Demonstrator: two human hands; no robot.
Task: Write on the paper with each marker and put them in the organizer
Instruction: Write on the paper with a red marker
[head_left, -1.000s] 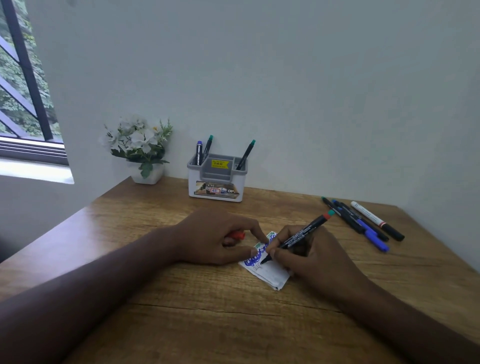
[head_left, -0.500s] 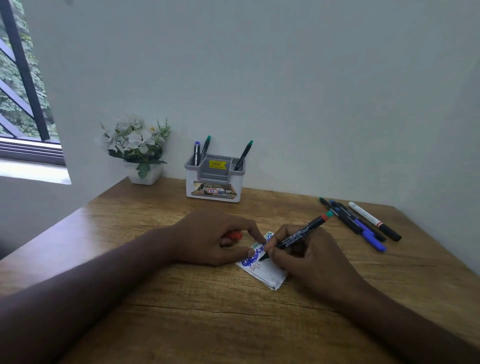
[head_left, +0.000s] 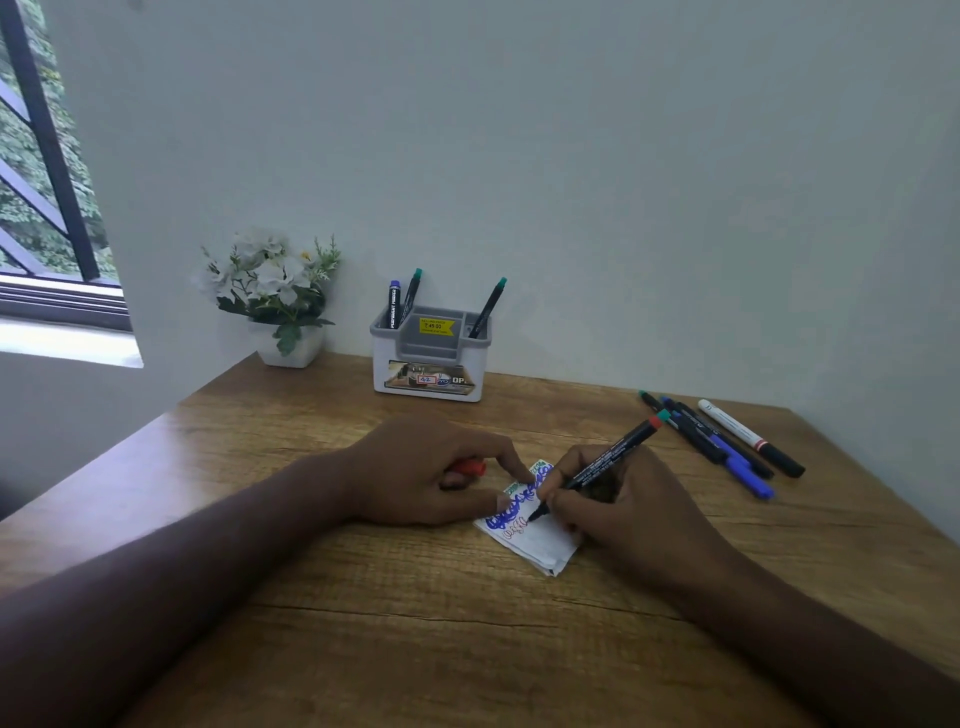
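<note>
A small folded white paper (head_left: 540, 545) lies on the wooden desk, marked with green, blue and red scribbles. My right hand (head_left: 618, 509) grips a black marker (head_left: 605, 462) with a red end, its tip on the paper. My left hand (head_left: 431, 473) holds a red cap (head_left: 470, 467) in its curled fingers while its fingertips press the paper's left edge. The grey-and-white organizer (head_left: 428, 382) stands at the back with three markers (head_left: 405, 299) upright in it. Several more markers (head_left: 727, 447) lie on the desk to the right.
A white pot of artificial flowers (head_left: 283, 301) stands at the back left of the desk (head_left: 363, 649). A window is at far left. A wall runs close behind and to the right.
The marker tip has moved a little along the paper, and a short red scribble now shows below the blue one. My left hand has stayed on the paper.
</note>
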